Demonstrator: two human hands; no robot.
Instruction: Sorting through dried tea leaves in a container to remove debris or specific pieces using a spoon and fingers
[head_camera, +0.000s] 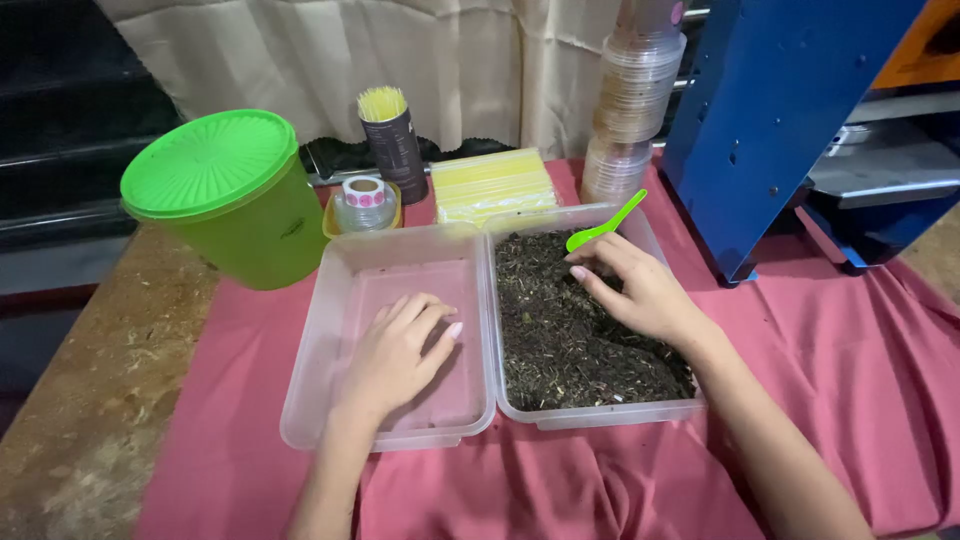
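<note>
- Dried leaf material (580, 330): dark, loose, filling the clear tray (600, 412) that sits on the red cloth (850, 350) toward the right of the worktop's middle.
- Right hand (640, 290): rests on the material at the tray's far end, fingers curled and pinching at it; beside the fingertips a green scoop (603, 226) leans on the far rim.
- Left hand (395, 355): released, palm flat on the floor of the empty tray (330, 400) touching the filled one.
- Technique: keep pinches small and low inside the walls, so that nothing spills over the shared rim.
- Clearance: the near edge is bare cloth; a blue metal frame (770, 110) crowds the right; a green lidded tub (225, 195) and stacked clear cups (630, 110) line the far edge.
</note>
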